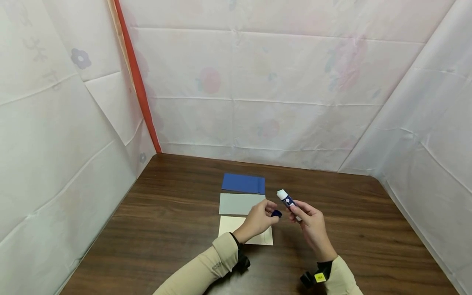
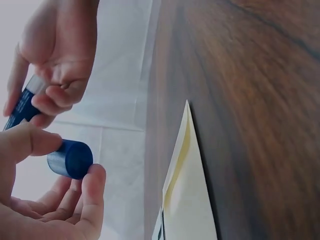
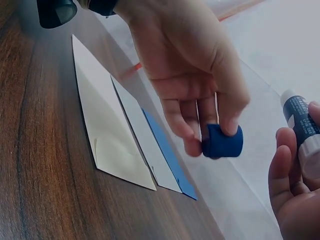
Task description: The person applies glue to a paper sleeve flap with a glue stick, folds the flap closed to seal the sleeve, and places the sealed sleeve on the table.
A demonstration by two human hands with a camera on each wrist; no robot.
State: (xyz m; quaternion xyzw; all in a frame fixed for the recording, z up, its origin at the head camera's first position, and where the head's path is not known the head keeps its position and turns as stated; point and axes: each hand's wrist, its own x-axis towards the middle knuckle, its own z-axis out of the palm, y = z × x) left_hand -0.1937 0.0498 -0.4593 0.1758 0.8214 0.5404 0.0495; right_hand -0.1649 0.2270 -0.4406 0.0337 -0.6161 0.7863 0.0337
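My left hand (image 1: 258, 219) pinches a dark blue glue stick cap (image 2: 71, 159) between thumb and fingers. In my right hand (image 1: 310, 223) is an uncapped glue stick (image 1: 287, 199), its white tip pointing up and to the left. Cap and glue stick are apart, both held above the table. Below and beside the left hand lie three envelopes in a column: a cream one (image 1: 230, 225) nearest, partly hidden by that hand and wrist, a pale grey one (image 1: 239, 203) in the middle, and a blue one (image 1: 241, 182) farthest away.
The brown wooden table (image 1: 155, 213) ends against white patterned sheets (image 1: 258, 82) at the back and on both sides. An orange-red strip (image 1: 138, 78) runs down the back left corner. Each wrist wears a black camera band.
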